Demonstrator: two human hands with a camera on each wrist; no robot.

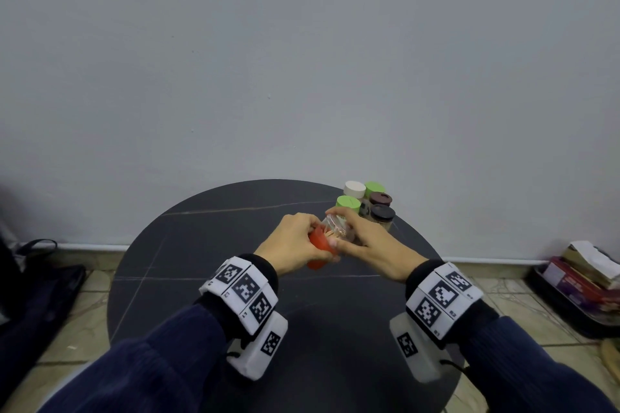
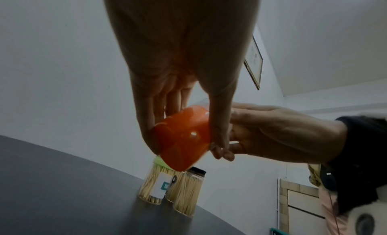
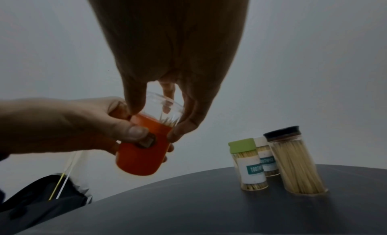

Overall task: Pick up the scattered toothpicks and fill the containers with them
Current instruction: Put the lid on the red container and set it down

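Observation:
Above the round dark table (image 1: 208, 278) my left hand (image 1: 295, 241) grips an orange toothpick container (image 1: 320, 250) (image 2: 184, 139) (image 3: 142, 154), tilted, with toothpick tips showing at its mouth. My right hand (image 1: 365, 245) (image 3: 167, 109) pinches a clear plastic cap (image 1: 339, 226) (image 3: 162, 106) that sits over that mouth. Several closed toothpick jars (image 1: 367, 204) (image 3: 274, 162) (image 2: 173, 187) with green, white and dark lids stand together at the far right of the table. No loose toothpicks show on the table.
A grey wall rises right behind the table. A dark bag (image 1: 37, 288) lies on the tiled floor at the left, and a tray of books (image 1: 577, 285) at the right. The table's near and left parts are bare.

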